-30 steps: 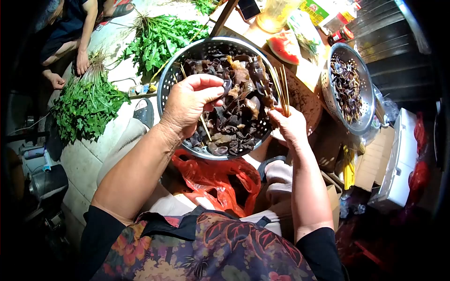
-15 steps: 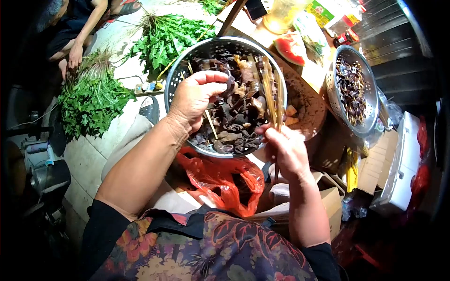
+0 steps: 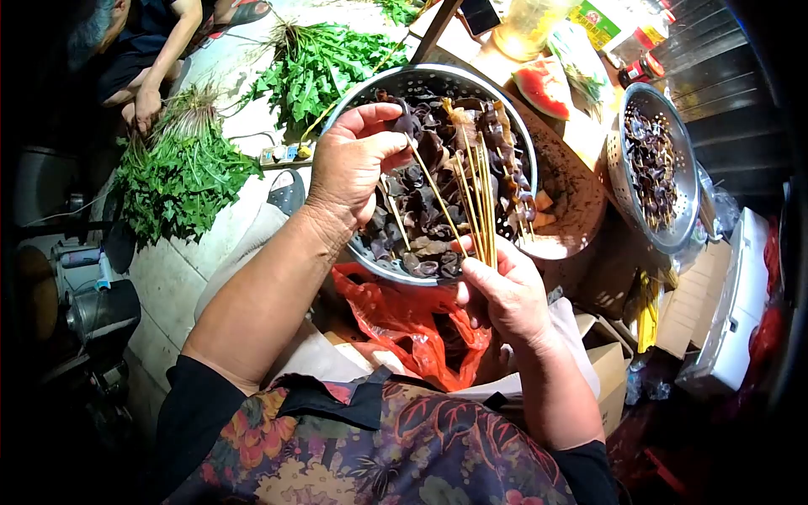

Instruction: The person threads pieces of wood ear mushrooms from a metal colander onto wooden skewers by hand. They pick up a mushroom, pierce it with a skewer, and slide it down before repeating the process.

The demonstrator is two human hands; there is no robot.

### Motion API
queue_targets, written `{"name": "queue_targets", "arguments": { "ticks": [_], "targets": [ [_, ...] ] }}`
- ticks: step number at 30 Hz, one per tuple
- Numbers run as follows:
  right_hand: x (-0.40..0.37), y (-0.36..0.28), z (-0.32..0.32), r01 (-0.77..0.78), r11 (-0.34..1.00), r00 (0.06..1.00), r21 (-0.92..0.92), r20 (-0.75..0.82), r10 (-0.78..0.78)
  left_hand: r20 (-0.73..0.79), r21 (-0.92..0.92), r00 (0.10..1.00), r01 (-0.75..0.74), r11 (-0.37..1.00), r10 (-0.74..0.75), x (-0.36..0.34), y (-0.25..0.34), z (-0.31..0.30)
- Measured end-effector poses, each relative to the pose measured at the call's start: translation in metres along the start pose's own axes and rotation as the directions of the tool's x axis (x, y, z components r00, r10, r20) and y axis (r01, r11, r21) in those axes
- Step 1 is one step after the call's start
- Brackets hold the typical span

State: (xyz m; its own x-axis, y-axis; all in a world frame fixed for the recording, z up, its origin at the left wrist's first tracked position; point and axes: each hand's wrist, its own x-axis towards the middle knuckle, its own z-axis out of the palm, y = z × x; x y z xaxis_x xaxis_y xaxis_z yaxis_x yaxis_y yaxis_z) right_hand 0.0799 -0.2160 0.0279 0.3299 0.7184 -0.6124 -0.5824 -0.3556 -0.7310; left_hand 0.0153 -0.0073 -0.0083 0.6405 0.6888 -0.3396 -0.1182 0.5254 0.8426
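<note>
Between thumb and fingertips, my left hand (image 3: 349,164) pinches a dark wood ear mushroom (image 3: 411,116) over the metal colander (image 3: 391,84). My right hand (image 3: 509,290) is closed around a bundle of bamboo skewers (image 3: 481,198) at the colander's near right edge. A single skewer (image 3: 436,189) slants out of that hand, its tip right at my left thumb and the mushroom. Loose wood ear pieces (image 3: 433,257) fill the colander below. Along its right side lie threaded skewers of wood ear (image 3: 512,160). Another thin stick (image 3: 396,215) stands among the pieces under my left wrist.
A second colander (image 3: 617,151) with loaded skewers stands at the right. Watermelon (image 3: 543,88) and jars sit on the table behind. A red plastic bag (image 3: 404,324) hangs below the colander. At the left, a person's hand (image 3: 147,105) touches leafy greens (image 3: 181,189).
One skewer is now angled away from the bundle, its tip brought to the mushroom in my left hand. My right hand has turned and the bundle has fanned out. The view has shifted slightly.
</note>
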Motion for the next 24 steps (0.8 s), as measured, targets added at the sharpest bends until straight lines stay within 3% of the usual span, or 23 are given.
{"name": "queue_targets", "arguments": {
  "ticks": [6,8,11,16,18,19,21,24],
  "targets": [
    [-0.002,0.001,0.0,-0.007,1.0,1.0,-0.003,-0.017,0.006,0.038,0.066,0.988,-0.154,0.986,0.151,-0.005,-0.003,0.002],
    [-0.002,-0.001,-0.001,-0.02,1.0,1.0,-0.001,-0.011,0.02,0.066,0.256,0.951,-0.308,0.916,0.301,-0.006,-0.006,0.003],
    [-0.002,-0.002,-0.001,-0.029,1.0,1.0,0.008,0.001,0.029,0.133,0.346,0.909,-0.417,0.841,0.396,-0.009,-0.01,0.003],
    [0.002,0.002,-0.005,0.015,0.999,1.0,0.047,0.017,-0.016,0.119,0.315,0.922,-0.386,0.867,0.368,-0.015,-0.01,0.011],
    [0.0,0.003,-0.003,0.059,0.998,0.998,-0.003,-0.014,-0.059,0.042,0.212,0.975,-0.223,0.952,0.219,-0.019,-0.005,0.013],
    [0.0,0.003,-0.001,0.059,0.998,0.998,-0.002,-0.013,-0.059,0.042,0.214,0.975,-0.223,0.951,0.219,-0.018,-0.006,0.013],
    [-0.001,0.004,0.003,0.092,0.996,0.995,-0.02,-0.047,-0.093,0.037,-0.062,0.995,-0.085,0.994,0.088,-0.015,-0.007,0.013],
    [-0.001,0.005,0.003,0.085,0.995,0.995,-0.045,-0.051,-0.088,0.047,-0.075,0.999,0.026,0.997,-0.022,-0.015,0.0,0.011]
  ]
}}
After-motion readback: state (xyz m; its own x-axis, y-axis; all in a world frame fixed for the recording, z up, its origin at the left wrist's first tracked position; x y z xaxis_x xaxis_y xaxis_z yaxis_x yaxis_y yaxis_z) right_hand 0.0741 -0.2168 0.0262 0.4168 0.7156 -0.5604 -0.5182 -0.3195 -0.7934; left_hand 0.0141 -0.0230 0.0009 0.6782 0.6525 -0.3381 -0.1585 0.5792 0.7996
